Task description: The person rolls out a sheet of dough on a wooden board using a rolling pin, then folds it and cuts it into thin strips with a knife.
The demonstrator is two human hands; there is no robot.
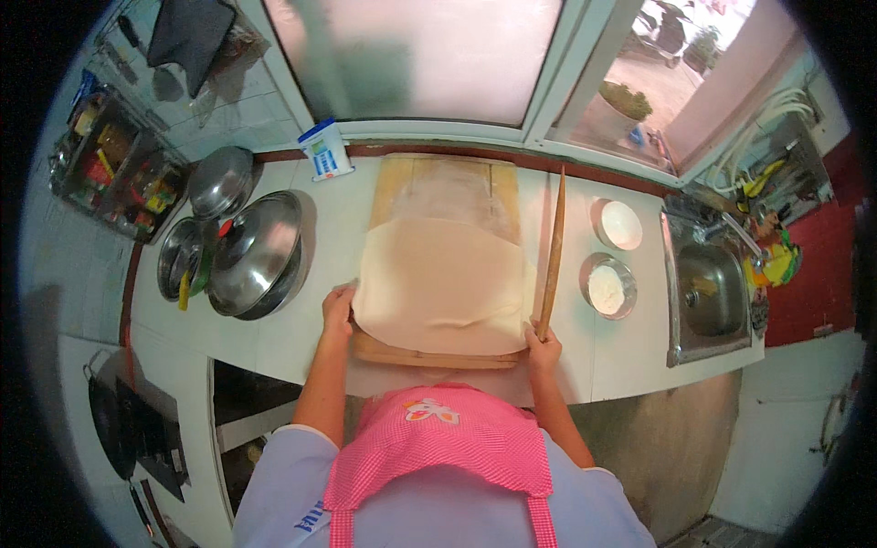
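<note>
A wide, thin sheet of dough lies over a wooden board, whose near edge and floured far part show. At the dough's left edge, my left hand grips its rim, fingers partly hidden beneath. My right hand is at the near right corner of the sheet and holds the lower end of a long wooden rolling pin, which points away towards the window. The dough has a small fold near its lower right. Whether my right fingers also pinch the dough is hard to tell.
Right of the pin stand a white bowl and a glass bowl of flour, then a steel sink. Metal bowls and a steel lid are at the left. A white and blue packet stands by the window frame.
</note>
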